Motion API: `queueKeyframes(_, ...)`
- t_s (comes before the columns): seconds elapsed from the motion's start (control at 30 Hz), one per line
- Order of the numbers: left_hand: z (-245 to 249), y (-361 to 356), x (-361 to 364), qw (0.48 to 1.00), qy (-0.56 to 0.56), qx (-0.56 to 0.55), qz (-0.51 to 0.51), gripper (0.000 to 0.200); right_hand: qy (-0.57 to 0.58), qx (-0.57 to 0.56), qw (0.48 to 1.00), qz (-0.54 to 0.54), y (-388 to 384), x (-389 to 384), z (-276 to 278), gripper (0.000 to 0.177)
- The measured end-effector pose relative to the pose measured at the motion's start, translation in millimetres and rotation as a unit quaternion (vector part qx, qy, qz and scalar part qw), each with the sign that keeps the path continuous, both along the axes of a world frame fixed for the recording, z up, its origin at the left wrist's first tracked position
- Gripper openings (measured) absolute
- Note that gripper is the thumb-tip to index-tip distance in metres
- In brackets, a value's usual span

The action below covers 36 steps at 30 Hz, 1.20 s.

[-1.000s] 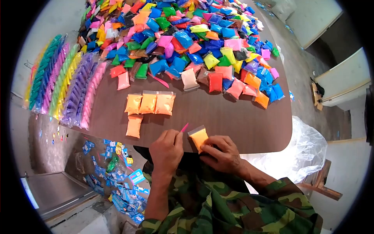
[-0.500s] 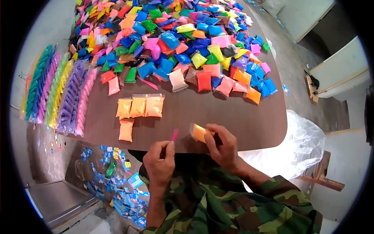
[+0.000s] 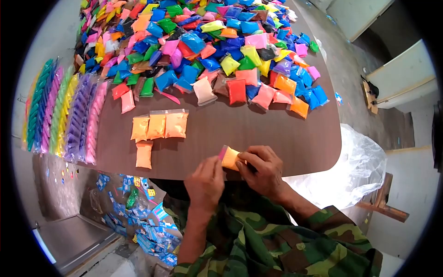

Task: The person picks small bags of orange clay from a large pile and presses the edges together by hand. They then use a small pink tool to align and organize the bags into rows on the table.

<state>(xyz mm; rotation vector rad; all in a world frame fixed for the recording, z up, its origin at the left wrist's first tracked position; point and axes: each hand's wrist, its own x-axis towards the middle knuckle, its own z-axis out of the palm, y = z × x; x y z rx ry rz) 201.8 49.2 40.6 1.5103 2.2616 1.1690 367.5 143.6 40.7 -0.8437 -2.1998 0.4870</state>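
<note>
My right hand (image 3: 261, 170) pinches a small clear packet of orange clay (image 3: 230, 158) just above the near edge of the brown table (image 3: 258, 134). Fingers of my left hand (image 3: 206, 179) meet the packet's left end, where a thin pink stick (image 3: 223, 151) shows at its mouth. How far the stick goes inside is hidden by the fingers. Three matching orange packets (image 3: 158, 125) lie side by side on the table to the left, with one more orange packet (image 3: 143, 154) below them.
A big heap of mixed-colour packets (image 3: 203, 46) fills the far half of the table. Long strips of coloured packets (image 3: 64, 111) hang off the left edge. Blue wrappers (image 3: 147, 221) litter the floor at left; a clear plastic bag (image 3: 355, 171) sits at right.
My left hand has moved right with the pink stick and now meets the orange packet, which my right hand has turned and lowered slightly. The view has shifted a little.
</note>
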Motion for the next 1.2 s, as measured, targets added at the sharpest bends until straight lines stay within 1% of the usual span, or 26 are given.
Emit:
queueKeyframes(0.03, 0.3, 2.7, -6.2, 1.0, 0.001, -0.001, 0.015, 0.01, -0.001, -0.005, 1.0, 0.0, 0.3, -0.7, 0.0, 0.017)
queueKeyframes(0.07, 4.9, 4.6, -11.1, 0.999, -0.027, 0.004, 0.021, 0.009, -0.003, -0.006, 1.0, 0.001, 0.9, -1.1, 0.1, 0.018)
queueKeyframes(0.17, 15.7, 1.8, -12.6, 0.999, -0.049, 0.011, -0.003, 0.01, -0.01, -0.014, 1.0, 0.006, 0.0, -0.5, -0.5, 0.02)
queueKeyframes(0.27, 12.3, -6.8, 5.5, 0.996, -0.072, 0.024, -0.043, 0.011, -0.002, -0.022, 1.0, 0.001, -0.4, -1.2, 0.7, 0.021)
queueKeyframes(0.37, 2.2, -11.2, 6.9, 0.999, -0.045, -0.005, -0.026, 0.013, 0.008, -0.029, 1.0, -0.005, -0.2, -2.5, 5.6, 0.024)
queueKeyframes(0.5, 13.2, -1.4, -14.4, 0.999, 0.025, -0.024, 0.006, 0.011, 0.001, -0.017, 1.0, 0.005, -0.2, -3.0, 3.7, 0.024)
queueKeyframes(0.53, 13.9, -0.7, -17.5, 1.0, 0.023, -0.012, 0.0, 0.011, 0.004, -0.014, 1.0, 0.006, 0.2, -3.7, 3.1, 0.024)
queueKeyframes(0.63, 20.2, -5.6, -9.5, 0.999, -0.029, -0.009, -0.032, 0.011, 0.006, -0.02, 1.0, -0.001, -1.0, -2.6, 3.7, 0.024)
queueKeyframes(0.73, 19.7, -9.6, 4.8, 0.997, -0.034, -0.014, -0.062, 0.011, -0.021, -0.025, 0.999, 0.009, -1.1, 1.3, 1.3, 0.025)
queueKeyframes(0.83, 8.6, -6.8, -8.4, 0.999, 0.017, -0.031, -0.036, 0.011, -0.017, -0.027, 0.999, 0.015, -0.1, 2.2, 1.0, 0.024)
queueKeyframes(0.93, 13.7, -0.6, -19.5, 0.999, 0.043, -0.027, -0.013, 0.01, -0.014, -0.019, 1.0, 0.019, 1.1, 0.5, -1.0, 0.025)
queueKeyframes(1.13, 22.0, -9.3, -0.9, 0.997, -0.011, -0.037, -0.071, 0.009, -0.023, -0.03, 0.999, 0.005, -0.7, 0.7, 1.9, 0.025)
queueKeyframes(1.2, 11.7, -7.7, -5.9, 0.999, 0.018, -0.033, -0.039, 0.009, -0.023, -0.034, 0.999, 0.007, -1.1, 0.3, 1.4, 0.024)
